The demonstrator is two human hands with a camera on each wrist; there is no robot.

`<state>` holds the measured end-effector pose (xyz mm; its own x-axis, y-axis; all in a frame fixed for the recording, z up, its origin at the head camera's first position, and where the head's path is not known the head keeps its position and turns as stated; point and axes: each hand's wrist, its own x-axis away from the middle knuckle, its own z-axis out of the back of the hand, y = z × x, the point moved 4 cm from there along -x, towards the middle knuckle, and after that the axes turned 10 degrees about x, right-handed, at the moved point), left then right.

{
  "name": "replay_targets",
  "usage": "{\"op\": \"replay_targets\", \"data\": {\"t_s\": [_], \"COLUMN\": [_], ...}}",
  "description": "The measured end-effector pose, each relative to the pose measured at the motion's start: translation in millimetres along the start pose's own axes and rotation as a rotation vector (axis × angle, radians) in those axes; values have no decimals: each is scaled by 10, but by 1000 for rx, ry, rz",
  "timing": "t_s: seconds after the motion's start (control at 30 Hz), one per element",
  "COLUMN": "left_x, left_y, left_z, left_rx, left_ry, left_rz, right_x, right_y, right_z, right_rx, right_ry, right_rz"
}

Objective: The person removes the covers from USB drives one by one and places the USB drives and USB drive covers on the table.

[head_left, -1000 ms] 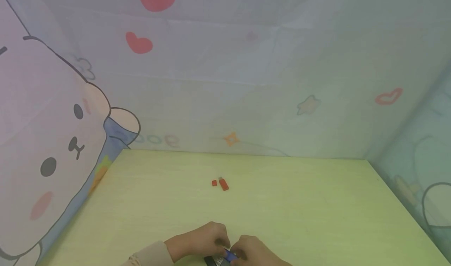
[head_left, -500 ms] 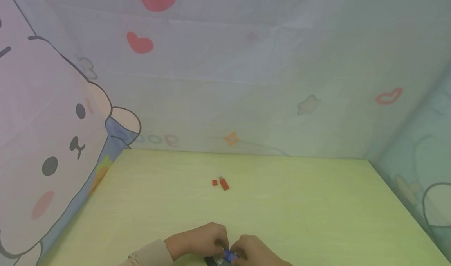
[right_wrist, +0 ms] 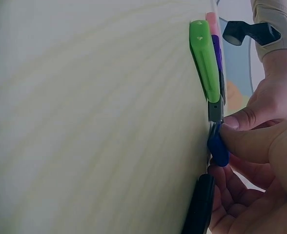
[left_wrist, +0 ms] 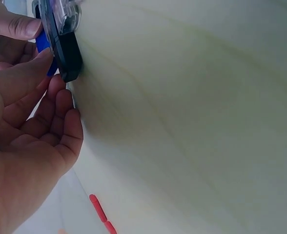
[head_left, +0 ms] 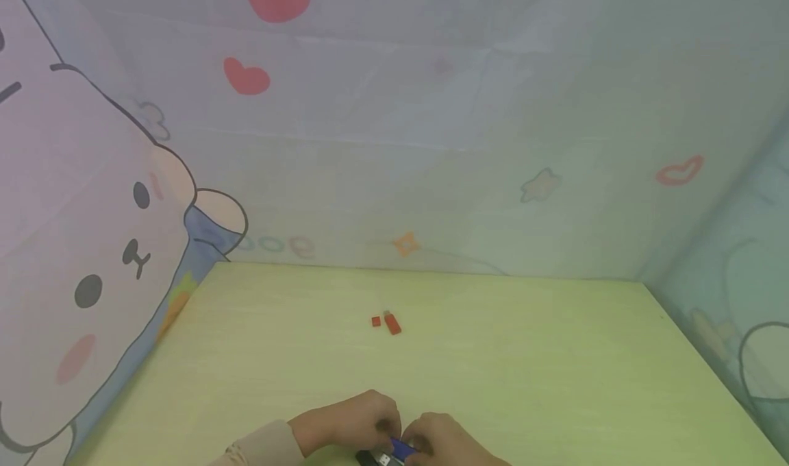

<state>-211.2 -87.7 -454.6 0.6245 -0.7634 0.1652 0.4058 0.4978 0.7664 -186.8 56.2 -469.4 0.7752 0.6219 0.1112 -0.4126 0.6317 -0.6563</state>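
Note:
Low in the head view, my left hand and right hand meet over a blue USB stick. Both thumbs press on it: in the right wrist view my right hand pinches its rounded blue body, and the left thumb lies at its upper end. Fingers cover most of the stick. Beside it are a metal USB plug and a black stick-shaped piece. A green USB stick with a metal connector lies close to the hands.
A red USB stick and a small red cap lie farther back on the pale yellow-green table. Pink and purple pieces show behind the green stick. A printed cloth wall borders the table.
Both hands stay together at almost the same spot. The blue stick has turned slightly between the fingers, and the metal plug beside it shows more plainly.

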Motion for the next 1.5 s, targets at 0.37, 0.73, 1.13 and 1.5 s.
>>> {"op": "replay_targets", "data": {"t_s": [0.37, 0.73, 1.13, 1.5], "left_x": [-19, 31, 129, 222], "left_y": [-18, 167, 311, 426], "left_z": [9, 180, 223, 124], "left_rx": [73, 13, 107, 235], "left_ry": [18, 73, 134, 194], "left_rz": [-8, -96, -110, -209], "right_x": [12, 21, 119, 256], "right_y": [8, -83, -178, -289], "right_z": [25, 256, 458, 487], "right_rx": [-26, 44, 3, -33], "right_ry": [21, 77, 137, 190], "right_rz": [-26, 52, 118, 189]}}
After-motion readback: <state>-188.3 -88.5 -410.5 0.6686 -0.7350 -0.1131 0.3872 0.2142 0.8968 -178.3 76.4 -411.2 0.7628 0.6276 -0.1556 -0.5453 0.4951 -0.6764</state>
